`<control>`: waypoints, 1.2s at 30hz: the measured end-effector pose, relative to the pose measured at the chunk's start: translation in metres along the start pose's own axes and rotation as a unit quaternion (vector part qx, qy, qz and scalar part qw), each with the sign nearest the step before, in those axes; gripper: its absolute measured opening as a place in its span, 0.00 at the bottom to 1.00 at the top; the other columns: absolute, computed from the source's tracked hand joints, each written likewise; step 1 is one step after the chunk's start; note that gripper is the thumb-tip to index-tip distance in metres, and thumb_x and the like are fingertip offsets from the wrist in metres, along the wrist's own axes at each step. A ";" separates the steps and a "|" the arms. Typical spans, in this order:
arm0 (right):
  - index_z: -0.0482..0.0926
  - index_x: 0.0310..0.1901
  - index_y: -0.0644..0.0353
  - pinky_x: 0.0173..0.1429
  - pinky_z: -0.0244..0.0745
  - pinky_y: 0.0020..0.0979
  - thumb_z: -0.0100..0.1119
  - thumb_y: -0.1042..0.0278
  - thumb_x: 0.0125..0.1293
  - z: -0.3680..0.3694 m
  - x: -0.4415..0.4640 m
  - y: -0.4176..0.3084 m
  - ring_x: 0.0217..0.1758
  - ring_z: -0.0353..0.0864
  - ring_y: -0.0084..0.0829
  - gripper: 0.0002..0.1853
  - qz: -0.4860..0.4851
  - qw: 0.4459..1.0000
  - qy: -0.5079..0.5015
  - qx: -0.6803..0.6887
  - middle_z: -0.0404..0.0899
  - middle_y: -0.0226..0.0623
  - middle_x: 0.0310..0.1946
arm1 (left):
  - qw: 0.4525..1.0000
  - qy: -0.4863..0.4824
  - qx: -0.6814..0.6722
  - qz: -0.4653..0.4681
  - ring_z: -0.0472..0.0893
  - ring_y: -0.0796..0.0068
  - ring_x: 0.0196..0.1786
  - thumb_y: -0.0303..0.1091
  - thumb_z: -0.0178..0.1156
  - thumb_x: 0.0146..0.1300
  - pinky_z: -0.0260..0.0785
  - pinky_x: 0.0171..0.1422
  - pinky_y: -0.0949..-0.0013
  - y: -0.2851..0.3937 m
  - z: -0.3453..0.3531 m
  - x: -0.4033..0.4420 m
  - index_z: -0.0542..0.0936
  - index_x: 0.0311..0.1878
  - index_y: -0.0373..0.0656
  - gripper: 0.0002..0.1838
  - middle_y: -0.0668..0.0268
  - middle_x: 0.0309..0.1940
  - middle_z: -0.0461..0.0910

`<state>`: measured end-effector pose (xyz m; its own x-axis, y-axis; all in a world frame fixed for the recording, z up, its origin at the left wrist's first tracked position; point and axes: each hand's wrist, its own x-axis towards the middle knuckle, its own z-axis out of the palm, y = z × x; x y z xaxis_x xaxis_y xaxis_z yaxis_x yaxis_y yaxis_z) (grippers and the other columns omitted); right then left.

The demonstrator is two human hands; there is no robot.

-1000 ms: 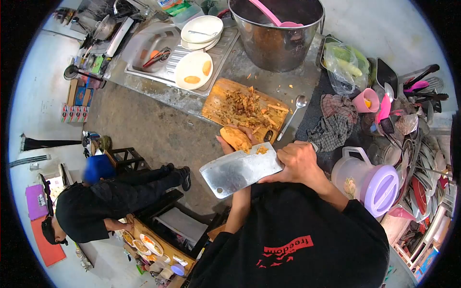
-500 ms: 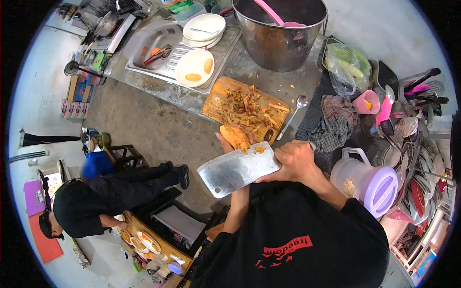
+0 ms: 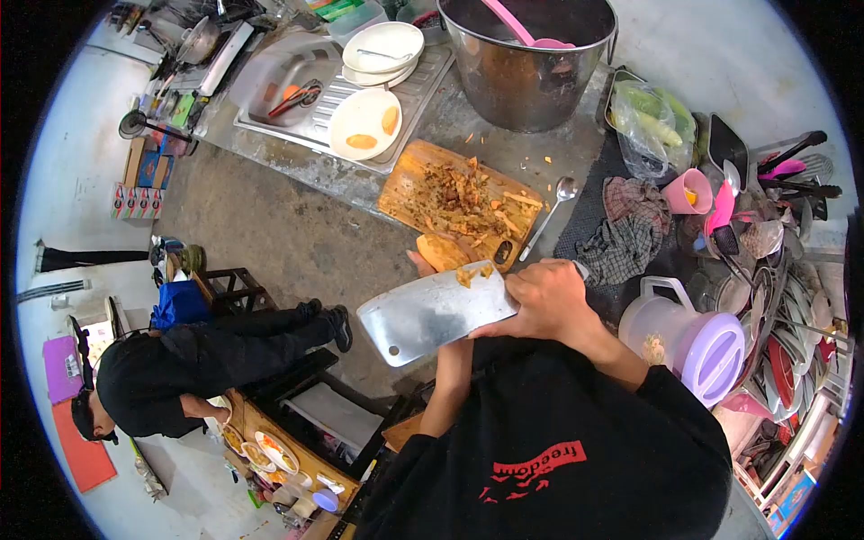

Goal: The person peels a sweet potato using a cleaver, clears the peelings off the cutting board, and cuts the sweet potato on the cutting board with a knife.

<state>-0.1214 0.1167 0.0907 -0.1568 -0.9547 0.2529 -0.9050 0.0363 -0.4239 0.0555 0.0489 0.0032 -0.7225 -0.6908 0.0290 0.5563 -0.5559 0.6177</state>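
Note:
My right hand [image 3: 555, 299] is closed round the handle of a cleaver [image 3: 427, 315], whose broad blade lies across in front of my body with orange scraps stuck near its upper edge. Behind the blade, my left hand [image 3: 419, 264] grips a peeled orange sweet potato [image 3: 438, 252]; most of that hand is hidden. Just beyond is a wooden cutting board [image 3: 401, 191] heaped with brown and orange peelings [image 3: 454, 200]. Two peeled orange pieces [image 3: 362, 141] rest on a white plate [image 3: 349, 115] at the sink's drainboard.
A large metal pot [image 3: 526, 85] with a pink ladle stands at the back. To the right are a spoon [image 3: 562, 193], crumpled cloths [image 3: 616, 243], a pink cup [image 3: 688, 192] and a lidded plastic jug [image 3: 661, 328]. A person in black [image 3: 153, 378] stands at a side table on the left.
The cleaver has shifted a little left and now covers more of the sweet potato. The other person's arm has moved slightly up and left.

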 end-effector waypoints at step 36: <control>0.78 0.17 0.59 0.21 0.70 0.33 0.61 0.21 0.39 0.000 0.000 0.018 0.14 0.75 0.35 0.38 0.022 0.999 0.023 -0.014 0.71 0.35 0.10 | 0.928 0.063 0.360 -0.073 0.73 0.61 0.55 0.64 0.39 0.68 0.70 0.56 0.59 -0.018 0.007 0.078 0.56 0.67 0.46 0.36 0.52 0.56 0.69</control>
<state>-0.1372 0.1173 0.0829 -0.2148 -0.9372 0.2747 -0.9071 0.0872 -0.4118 -0.0134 0.0077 -0.0003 -0.6901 -0.7059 -0.1597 0.0057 -0.2260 0.9741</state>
